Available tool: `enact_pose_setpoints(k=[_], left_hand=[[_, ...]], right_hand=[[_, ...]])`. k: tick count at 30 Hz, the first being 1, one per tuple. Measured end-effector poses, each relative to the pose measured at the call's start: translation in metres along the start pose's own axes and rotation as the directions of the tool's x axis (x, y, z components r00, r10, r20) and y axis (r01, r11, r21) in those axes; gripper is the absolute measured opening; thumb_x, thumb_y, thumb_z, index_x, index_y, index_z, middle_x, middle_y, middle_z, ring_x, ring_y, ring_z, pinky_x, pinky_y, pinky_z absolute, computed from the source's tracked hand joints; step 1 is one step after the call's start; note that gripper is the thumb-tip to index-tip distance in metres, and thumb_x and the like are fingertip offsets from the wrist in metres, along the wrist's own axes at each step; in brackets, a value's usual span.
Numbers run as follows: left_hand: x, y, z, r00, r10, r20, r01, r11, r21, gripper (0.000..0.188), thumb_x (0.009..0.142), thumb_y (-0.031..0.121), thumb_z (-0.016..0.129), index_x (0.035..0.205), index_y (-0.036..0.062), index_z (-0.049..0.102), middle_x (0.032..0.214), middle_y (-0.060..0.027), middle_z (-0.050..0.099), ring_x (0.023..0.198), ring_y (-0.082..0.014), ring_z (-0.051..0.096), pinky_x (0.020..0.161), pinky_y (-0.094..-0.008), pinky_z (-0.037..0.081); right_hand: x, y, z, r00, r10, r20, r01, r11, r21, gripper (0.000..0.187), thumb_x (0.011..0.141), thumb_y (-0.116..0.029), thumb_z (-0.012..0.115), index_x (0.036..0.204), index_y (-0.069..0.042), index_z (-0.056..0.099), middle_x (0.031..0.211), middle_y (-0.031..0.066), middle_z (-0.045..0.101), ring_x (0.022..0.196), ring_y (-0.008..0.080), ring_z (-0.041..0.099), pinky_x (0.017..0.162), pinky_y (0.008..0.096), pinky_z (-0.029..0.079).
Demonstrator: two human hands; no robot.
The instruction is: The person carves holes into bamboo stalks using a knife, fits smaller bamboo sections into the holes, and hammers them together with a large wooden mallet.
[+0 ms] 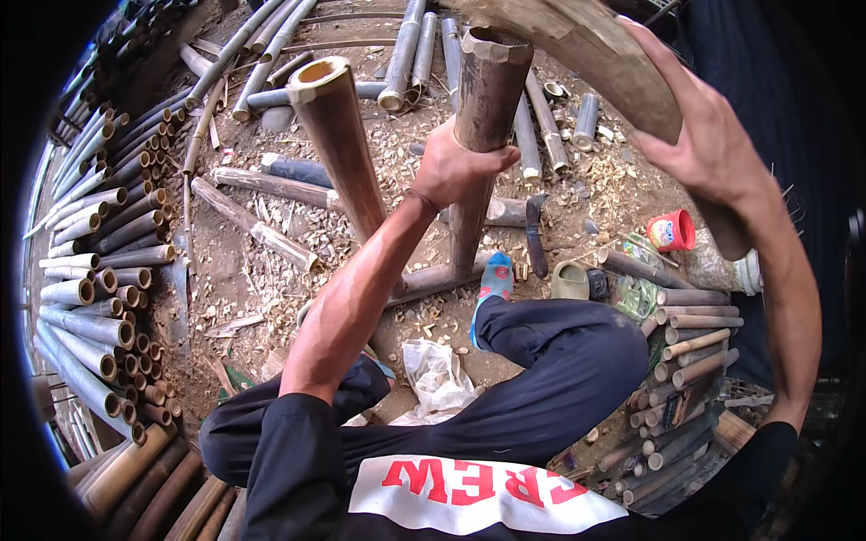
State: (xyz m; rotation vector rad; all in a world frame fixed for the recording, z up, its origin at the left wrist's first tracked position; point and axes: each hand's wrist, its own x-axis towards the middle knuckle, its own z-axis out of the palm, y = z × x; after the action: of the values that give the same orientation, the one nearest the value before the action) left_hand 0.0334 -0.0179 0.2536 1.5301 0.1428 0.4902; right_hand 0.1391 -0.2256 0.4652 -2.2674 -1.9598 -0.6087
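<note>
Head view: left fingers (496, 161) around one of two standing bamboo tubes (492, 95), right fingers (666, 65) around one wooden piece (595, 54).

The left hand (458, 167) grips a near-upright tube (492, 90); the right hand (713, 135) holds a thick wood piece (600, 59). A second tube (339, 144) leans at left. Chips (257, 302) litter the ground (221, 212), and stacked bamboo (95, 293) lies farther left.

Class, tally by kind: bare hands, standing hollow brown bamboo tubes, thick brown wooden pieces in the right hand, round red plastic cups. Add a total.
Bare left hand and right hand: 2
Standing bamboo tubes: 2
Wooden piece: 1
Red cup: 1
Total: 6
</note>
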Motion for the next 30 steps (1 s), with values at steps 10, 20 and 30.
enact_pose_setpoints(k=[10,20,30], left_hand=[[-0.004,-0.003,0.005,0.999,0.047,-0.004,-0.047,0.999,0.001,0.041,0.069,0.023,0.082,0.095,-0.0001,0.06,0.086,-0.0049,0.066,0.078,-0.0107,0.061,0.073,-0.0295,0.052],[-0.005,-0.002,0.008,0.997,-0.025,-0.078,0.031,0.997,0.074,0.05,0.066,0.025,0.085,0.101,0.001,0.06,0.09,-0.0074,0.067,0.081,-0.0141,0.064,0.075,-0.0305,0.053],[-0.016,0.0,0.004,0.997,0.029,-0.073,-0.027,0.999,0.036,0.042,0.07,0.022,0.082,0.098,0.0025,0.059,0.086,-0.0056,0.066,0.076,-0.0126,0.062,0.07,-0.0307,0.053]], right_hand=[[0.012,-0.017,-0.011,0.97,0.135,0.2,-0.114,0.987,-0.114,0.09,0.073,-0.031,0.07,0.145,0.003,0.028,0.125,0.0325,0.053,0.112,0.0366,0.06,0.096,0.0435,0.05],[-0.017,0.012,0.006,0.972,0.169,0.165,-0.16,0.985,-0.067,0.079,0.078,-0.015,0.072,0.148,-0.011,0.034,0.143,0.0155,0.048,0.129,0.0308,0.05,0.109,0.0385,0.038],[-0.01,0.0,0.0,0.997,0.065,0.043,-0.062,0.996,-0.071,0.09,0.072,-0.013,0.074,0.149,-0.029,0.031,0.123,0.0149,0.059,0.104,0.0386,0.062,0.091,0.0468,0.052]])
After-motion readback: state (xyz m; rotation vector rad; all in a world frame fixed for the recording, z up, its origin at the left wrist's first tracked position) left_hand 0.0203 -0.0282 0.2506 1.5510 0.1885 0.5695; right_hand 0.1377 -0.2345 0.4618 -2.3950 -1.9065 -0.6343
